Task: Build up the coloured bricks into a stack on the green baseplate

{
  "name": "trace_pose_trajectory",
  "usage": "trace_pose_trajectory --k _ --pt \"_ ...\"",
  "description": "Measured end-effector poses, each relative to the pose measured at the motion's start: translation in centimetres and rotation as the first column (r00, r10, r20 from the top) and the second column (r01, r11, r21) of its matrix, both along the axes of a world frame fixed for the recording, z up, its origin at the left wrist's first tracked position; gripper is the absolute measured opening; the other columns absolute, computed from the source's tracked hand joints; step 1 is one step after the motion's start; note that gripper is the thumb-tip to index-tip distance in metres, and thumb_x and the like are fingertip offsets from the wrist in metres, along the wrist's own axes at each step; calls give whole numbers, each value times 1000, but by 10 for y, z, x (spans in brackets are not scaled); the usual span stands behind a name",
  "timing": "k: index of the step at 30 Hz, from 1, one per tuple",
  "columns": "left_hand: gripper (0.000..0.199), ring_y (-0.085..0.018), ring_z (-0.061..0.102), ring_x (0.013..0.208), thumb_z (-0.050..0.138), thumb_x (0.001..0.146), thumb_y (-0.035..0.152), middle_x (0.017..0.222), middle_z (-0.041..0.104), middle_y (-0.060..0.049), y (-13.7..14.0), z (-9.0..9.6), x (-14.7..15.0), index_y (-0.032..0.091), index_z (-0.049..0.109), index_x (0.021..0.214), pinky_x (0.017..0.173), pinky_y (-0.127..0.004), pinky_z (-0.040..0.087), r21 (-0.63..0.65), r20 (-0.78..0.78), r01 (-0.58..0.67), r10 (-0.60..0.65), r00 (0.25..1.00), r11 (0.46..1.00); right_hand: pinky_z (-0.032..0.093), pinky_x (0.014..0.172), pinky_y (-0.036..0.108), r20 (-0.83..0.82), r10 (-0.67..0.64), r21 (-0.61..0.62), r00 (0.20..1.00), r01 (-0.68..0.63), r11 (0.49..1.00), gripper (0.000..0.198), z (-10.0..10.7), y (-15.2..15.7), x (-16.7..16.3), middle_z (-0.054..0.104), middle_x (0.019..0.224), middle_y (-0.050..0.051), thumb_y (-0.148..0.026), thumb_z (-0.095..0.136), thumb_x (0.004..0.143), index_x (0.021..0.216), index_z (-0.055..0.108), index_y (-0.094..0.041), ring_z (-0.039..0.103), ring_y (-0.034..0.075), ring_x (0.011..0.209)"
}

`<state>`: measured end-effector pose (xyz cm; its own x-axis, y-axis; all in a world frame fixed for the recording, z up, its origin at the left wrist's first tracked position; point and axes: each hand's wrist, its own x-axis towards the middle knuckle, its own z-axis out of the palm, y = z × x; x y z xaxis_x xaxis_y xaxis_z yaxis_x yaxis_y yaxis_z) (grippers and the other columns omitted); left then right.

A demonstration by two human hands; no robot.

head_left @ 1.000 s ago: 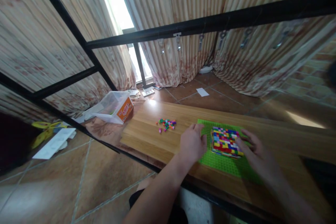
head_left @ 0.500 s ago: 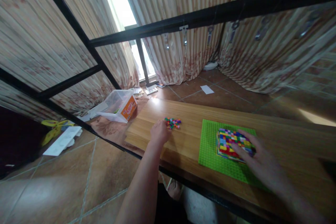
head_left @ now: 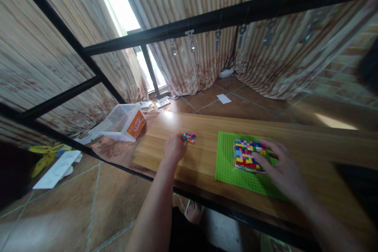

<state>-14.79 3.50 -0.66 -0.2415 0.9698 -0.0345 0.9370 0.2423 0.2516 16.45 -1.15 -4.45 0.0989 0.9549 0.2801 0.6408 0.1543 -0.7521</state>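
Loose bricks [head_left: 189, 137] lie toward the left end of the tabletop [head_left: 203, 161], inside its edges; a stretch of wood separates them from the green baseplate [head_left: 225, 165]. Count: one baseplate, bearing one built brick block [head_left: 245, 155]; one loose pile, pieces too small to number. Left hand [head_left: 175, 147] at the pile's left side, pinch cannot be told. Right hand [head_left: 277, 165]: thumb and fingers parted about the block's right end; cannot tell whether clamped.
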Motion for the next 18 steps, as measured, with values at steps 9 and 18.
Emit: trace_pose_trajectory --k 9,18 --pt "11 -13 60 70 55 83 16 76 66 -1 -14 11 52 18 64 77 68 -24 43 320 319 349 -446 836 881 49 90 44 -126 -116 67 985 125 990 36 3 3 -2 65 113 10 -48 56 85 105 68 -21 62 25 99" --pt "11 -13 62 80 54 88 17 89 67 -2 -43 13 106 20 64 86 72 -24 47 384 373 662 -764 526 643 51 80 39 -279 -195 -33 940 193 981 33 -1 7 0 72 99 9 -43 56 84 102 71 -19 66 22 87"
